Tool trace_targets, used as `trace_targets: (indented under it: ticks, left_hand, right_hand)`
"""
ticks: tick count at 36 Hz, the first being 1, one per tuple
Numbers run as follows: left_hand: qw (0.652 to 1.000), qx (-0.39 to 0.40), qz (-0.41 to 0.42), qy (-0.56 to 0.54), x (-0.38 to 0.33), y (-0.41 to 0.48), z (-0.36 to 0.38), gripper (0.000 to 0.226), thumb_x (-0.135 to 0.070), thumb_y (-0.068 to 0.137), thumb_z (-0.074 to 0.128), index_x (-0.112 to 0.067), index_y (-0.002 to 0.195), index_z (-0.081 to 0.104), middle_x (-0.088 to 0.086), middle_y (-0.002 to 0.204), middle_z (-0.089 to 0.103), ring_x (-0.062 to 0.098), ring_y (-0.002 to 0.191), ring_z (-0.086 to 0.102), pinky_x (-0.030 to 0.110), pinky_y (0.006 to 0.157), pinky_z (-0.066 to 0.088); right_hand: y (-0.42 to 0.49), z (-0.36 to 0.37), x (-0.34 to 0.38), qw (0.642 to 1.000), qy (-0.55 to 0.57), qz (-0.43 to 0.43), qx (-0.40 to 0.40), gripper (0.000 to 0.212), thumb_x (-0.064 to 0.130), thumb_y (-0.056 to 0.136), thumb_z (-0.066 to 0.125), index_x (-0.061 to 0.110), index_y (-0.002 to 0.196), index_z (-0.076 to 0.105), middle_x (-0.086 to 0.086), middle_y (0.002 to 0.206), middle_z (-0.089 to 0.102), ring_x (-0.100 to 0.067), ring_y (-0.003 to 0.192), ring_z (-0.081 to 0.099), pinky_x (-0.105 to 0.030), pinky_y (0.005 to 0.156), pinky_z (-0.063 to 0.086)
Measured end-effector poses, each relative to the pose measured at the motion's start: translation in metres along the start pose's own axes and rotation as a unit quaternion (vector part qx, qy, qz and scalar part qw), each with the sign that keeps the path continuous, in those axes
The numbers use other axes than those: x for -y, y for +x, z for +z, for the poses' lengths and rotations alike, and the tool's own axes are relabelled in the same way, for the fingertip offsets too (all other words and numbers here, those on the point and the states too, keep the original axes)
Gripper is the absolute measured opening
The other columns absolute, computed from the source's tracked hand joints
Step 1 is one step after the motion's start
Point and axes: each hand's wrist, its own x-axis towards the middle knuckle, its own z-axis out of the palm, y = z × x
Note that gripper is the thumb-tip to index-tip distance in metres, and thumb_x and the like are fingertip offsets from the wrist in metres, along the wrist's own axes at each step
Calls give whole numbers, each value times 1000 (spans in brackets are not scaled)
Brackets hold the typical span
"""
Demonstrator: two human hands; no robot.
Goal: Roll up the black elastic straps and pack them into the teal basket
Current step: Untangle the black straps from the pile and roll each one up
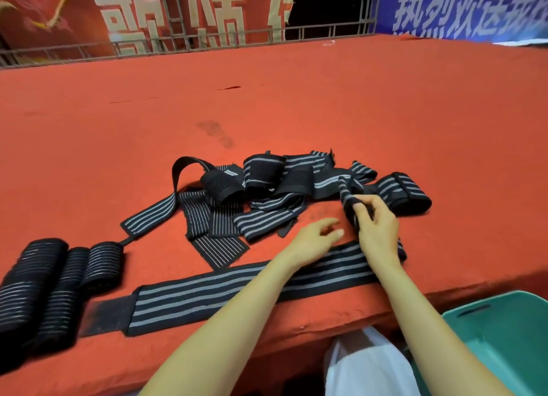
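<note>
As right grip (pixel 376 231) pinches, strap (pixel 237 292) trails left

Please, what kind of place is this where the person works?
Probably a stage or raised platform at an event venue. Clues: the wide red fabric surface, the red banner and blue banner with large characters behind it, and the metal railing along its far edge.
</note>
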Motion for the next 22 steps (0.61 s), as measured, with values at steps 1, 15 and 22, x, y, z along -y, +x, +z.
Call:
trace_targets:
  ticks: [1, 15, 22]
  left_hand:
    - [998, -19, 6, -66, -2, 0, -2, 44, -31, 93, 58, -13, 133, 53, 1, 133, 56, 10, 122, 52, 19, 105, 35]
    - [971, -74, -116, -194, -22, 7, -10, 29, -32, 79, 63, -9, 92, 73, 12, 92, 74, 21, 92, 69, 26, 73, 48]
    - [971, -138, -131, -147, -1, 21, -9, 30, -42, 48, 60, -16, 63, 58, 7, 66, 56, 27, 72, 60, 50, 83, 55]
  right_hand:
    - [-5, 0, -4, 1000, 3, -7, 5, 13, 11, 93, 56, 18, 95, 66, 11, 91, 68, -8, 91, 62, -23, 83, 44]
    - [-23, -4, -14, 995, 14, -2, 94, 21, 8, 88, 64, 29, 91, 68, 18, 93, 69, -4, 91, 65, -25, 85, 50]
    - [3, -17, -6, 985, 28, -8, 170, 31, -6, 84, 57, 23, 86, 69, 8, 96, 70, -7, 94, 64, -20, 88, 46]
